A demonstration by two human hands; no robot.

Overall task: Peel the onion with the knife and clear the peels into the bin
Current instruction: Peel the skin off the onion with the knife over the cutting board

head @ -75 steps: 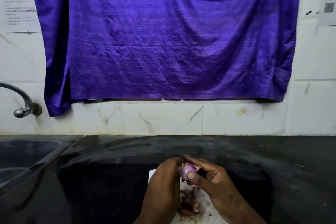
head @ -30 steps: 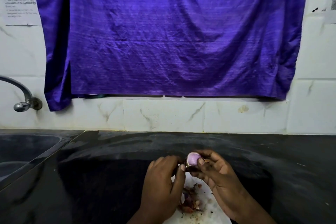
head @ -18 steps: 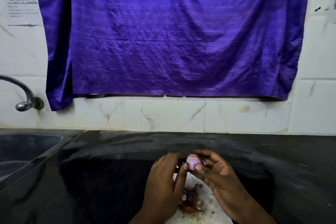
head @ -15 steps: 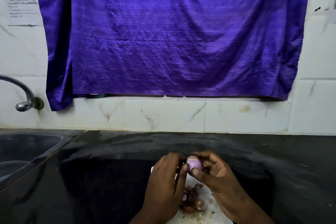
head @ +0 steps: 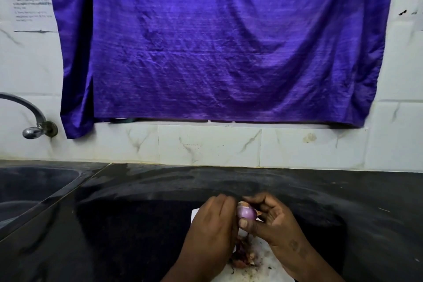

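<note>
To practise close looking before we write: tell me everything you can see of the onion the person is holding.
The onion is small and rounded, with its smooth pale purple flesh mostly bared. A scrap of dry tan skin clings at its top and right. It is held up above a white board, over a heap of peels. The right hand pinches it, thumb beneath and fingers curled over the top. The left hand lies against its left side, fingertips hidden.

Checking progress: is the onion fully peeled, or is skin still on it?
Partly peeled: the onion shows glossy purple flesh, but papery brown skin clings at its top and right side.
</note>
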